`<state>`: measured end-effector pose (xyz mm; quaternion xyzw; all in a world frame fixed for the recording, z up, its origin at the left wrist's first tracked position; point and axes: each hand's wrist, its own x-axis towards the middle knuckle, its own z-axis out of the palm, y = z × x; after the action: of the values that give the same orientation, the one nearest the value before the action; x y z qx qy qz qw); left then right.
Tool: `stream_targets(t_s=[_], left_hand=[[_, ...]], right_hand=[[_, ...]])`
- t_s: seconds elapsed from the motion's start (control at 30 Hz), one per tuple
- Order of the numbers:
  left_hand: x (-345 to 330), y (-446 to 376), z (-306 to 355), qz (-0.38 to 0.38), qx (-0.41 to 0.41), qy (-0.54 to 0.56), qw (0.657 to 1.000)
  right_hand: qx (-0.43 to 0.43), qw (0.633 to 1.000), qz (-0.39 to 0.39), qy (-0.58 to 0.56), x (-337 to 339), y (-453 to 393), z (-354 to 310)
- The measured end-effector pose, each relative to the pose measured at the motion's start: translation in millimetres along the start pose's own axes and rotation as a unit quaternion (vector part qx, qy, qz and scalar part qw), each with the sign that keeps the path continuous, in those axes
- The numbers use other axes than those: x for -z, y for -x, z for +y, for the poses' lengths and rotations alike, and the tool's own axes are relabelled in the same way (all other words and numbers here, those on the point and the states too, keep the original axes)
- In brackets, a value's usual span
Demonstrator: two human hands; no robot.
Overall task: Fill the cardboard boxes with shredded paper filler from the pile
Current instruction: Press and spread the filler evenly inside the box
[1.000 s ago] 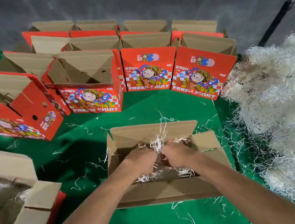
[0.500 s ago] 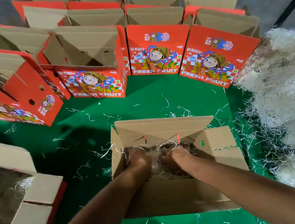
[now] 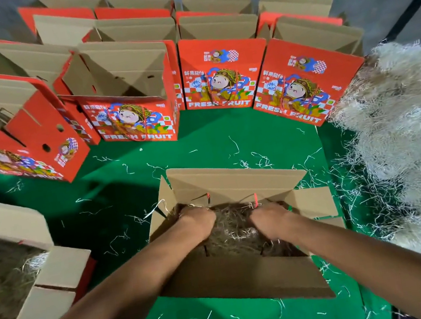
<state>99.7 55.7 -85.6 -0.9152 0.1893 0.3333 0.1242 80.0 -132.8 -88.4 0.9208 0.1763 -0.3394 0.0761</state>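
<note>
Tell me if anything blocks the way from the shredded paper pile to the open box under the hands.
Nothing visible does. The shredded paper pile lies right of the open box, with only green cloth and loose strands between. The box's flaps stand open; the left hand and right hand are inside.

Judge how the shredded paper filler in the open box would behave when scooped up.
The shredded paper filler looks springy and probably light: both hands press into it. It likely sheds: loose strands dot the green cloth. A handful would probably come up tangled.
</note>
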Motion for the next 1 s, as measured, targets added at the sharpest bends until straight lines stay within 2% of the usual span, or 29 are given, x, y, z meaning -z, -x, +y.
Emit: stream_targets(t_s=[0.03,0.1,0.17,0.2,0.27,0.4,0.5,0.6,0.7,0.77,0.83,0.93,1.0], left_hand=[[5,6,2,0.037,-0.019,-0.012,0.999],[13,13,8,0.087,-0.032,-0.033,0.995],[18,15,18,0.076,-0.021,-0.044,0.996],[16,12,22,0.048,-0.014,-0.023,0.998],[0,-2,26,-0.037,0.0,0.046,0.998],[-35,-22,18,-0.184,0.054,0.146,0.97],[-47,-29,12,-0.228,0.028,0.197,0.953],[-51,-31,6,-0.207,0.036,0.231,0.95],[-57,-23,-3,-0.169,0.061,0.256,0.95],[-69,-13,-12,-0.104,0.064,0.317,0.941],[-68,-5,-12,-0.056,0.046,0.356,0.932],[-47,-7,-1,-0.124,0.015,0.225,0.966],[-32,-4,6,-0.068,0.029,0.153,0.985]], right_hand=[[-0.026,0.999,-0.008,-0.038,10,6,-3],[-0.027,0.994,0.042,-0.099,19,9,-8],[0.047,0.989,0.06,-0.129,21,10,-17],[0.079,0.988,0.047,-0.125,18,8,-24],[0.083,0.987,-0.01,-0.139,9,1,-41],[0.093,0.971,-0.142,-0.17,-15,-22,-45],[0.078,0.972,-0.164,-0.149,-22,-28,-33],[0.051,0.975,-0.178,-0.123,-21,-27,-31],[0.023,0.986,-0.122,-0.112,-25,-21,-25],[-0.018,0.992,-0.085,-0.097,-23,-11,-27],[-0.064,0.99,-0.12,-0.032,-22,-8,-29],[-0.059,0.991,-0.117,0.015,-10,0,-24],[-0.038,0.995,-0.089,0.008,-5,3,-17]])
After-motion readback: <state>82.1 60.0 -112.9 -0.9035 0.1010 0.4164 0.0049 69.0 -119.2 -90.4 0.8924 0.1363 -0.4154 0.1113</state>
